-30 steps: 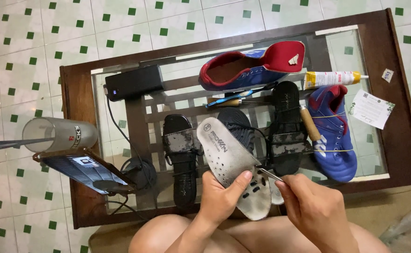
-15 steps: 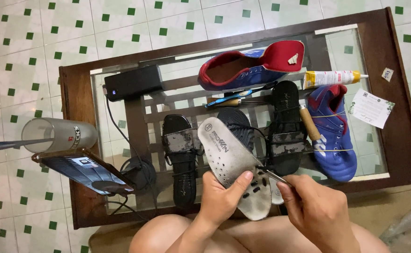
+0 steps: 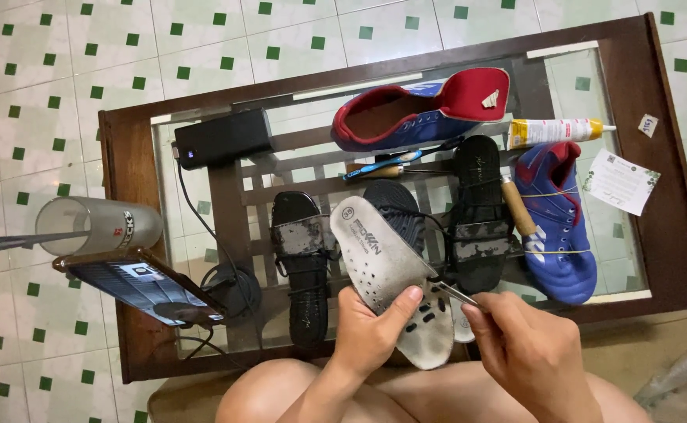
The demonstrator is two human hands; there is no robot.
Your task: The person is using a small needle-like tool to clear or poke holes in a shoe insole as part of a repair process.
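Soft even indoor light, faint shadows, mild glare on glass table top (image 3: pixel 202 149), sharp focus

A pale grey insole (image 3: pixel 390 274) dotted with holes lies at centre; blue shoes with red linings (image 3: pixel 422 110) sit upper right; black sandals (image 3: pixel 300 266) rest on dark brown table (image 3: pixel 124 204); white floor tiles (image 3: pixel 61 63) carry green squares.

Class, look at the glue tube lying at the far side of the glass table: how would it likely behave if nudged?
The glue tube lies on its side and looks round, so it would probably roll. It seems small, so likely light. Smooth glass table suggests it might slide easily.
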